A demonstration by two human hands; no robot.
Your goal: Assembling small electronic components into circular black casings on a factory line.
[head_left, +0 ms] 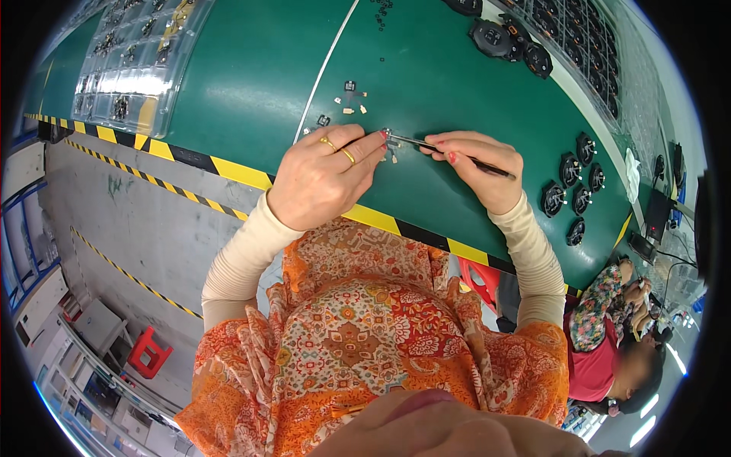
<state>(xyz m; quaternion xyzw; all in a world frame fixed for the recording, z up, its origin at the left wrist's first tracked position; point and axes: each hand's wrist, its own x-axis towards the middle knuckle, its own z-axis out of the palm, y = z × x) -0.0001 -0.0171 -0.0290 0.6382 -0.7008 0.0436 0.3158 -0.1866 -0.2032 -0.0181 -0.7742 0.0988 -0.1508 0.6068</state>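
across the top spread the green-topped worktable with a yellow-and-black striped edge [251,61], and there at its left sat the clear plastic compartment tray [166,95], loaded with small dark parts. here were the hands: the left hand with two gold rings [320,183] reached in from the left, fingers bunched together, index fingertip right on the work; its thumb was hidden, so whether it pinched could not be told. opposite, the right hand in a cream sleeve [491,174] pinched the slim silver-and-black pointed tool [415,141] between thumb and fingers, its tip meeting the left fingertips. over to the right stood six black many-sided parts with pale prongs [569,169], loosely grouped. and the little dark part with pale tabs [393,146]? on the green surface at the left fingertips, partly covered. just beyond lay a similar dark square part with pale-ended strips [350,97], then, farther off, a scatter of tiny black squares [382,15].
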